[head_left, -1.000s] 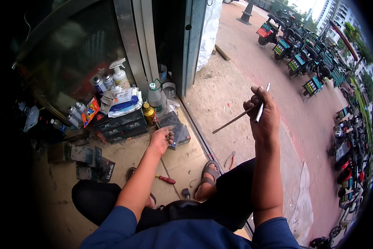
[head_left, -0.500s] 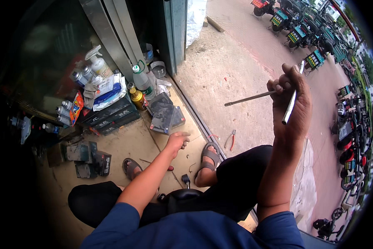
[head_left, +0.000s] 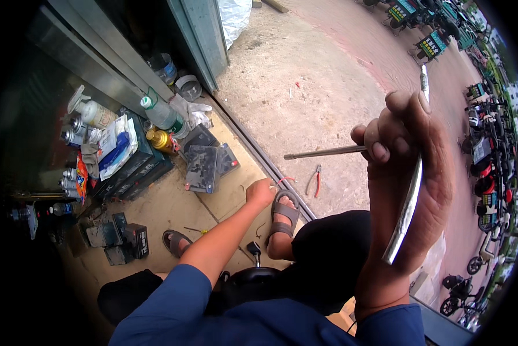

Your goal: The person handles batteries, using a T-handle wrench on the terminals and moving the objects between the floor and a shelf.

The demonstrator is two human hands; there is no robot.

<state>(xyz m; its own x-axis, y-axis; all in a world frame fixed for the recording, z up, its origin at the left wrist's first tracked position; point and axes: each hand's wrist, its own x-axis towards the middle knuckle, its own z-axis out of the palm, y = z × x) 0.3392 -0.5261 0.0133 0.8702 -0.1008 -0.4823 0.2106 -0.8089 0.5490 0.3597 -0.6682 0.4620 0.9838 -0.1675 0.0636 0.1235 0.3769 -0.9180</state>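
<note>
The right hand (head_left: 402, 167) holds a silver rod (head_left: 405, 213) and thin shaft (head_left: 325, 153).

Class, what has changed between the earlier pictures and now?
The right hand drew closer, keeping the knurled silver metal bar and thin grey metal shaft. The left hand moved from near the black rectangular batteries toward the brown right sandal. The red-handled metal pliers stayed put.

Pliers (head_left: 318, 180) about 3 o'clock from my left hand (head_left: 262, 193); batteries (head_left: 202, 170) at 10, bottle (head_left: 164, 115) behind them; scooters (head_left: 431, 45) at 2; rod (head_left: 406, 214) across my right hand (head_left: 403, 158).
</note>
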